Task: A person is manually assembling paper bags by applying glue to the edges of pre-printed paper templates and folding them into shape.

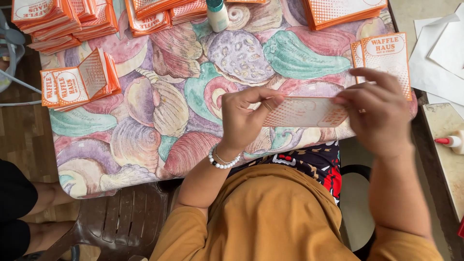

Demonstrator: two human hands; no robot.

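Note:
My left hand (244, 118) and my right hand (379, 113) together hold a flat orange-and-white paper sleeve (304, 112) just above the table's near edge. The left fingers pinch its left end; the right fingers press on its right end. The sleeve lies level, its dotted side up. A white bead bracelet sits on my left wrist. Just behind my right hand a small stack of the same printed sleeves (384, 55) lies flat on the table.
The table (145, 125) wears a shell-patterned cloth. Piles of folded orange sleeves (77, 82) lie at left and along the far edge (63, 21), with a glue bottle (217, 14). White paper sheets (440, 53) and another glue bottle (452, 141) sit right. A plastic chair (121, 217) stands below.

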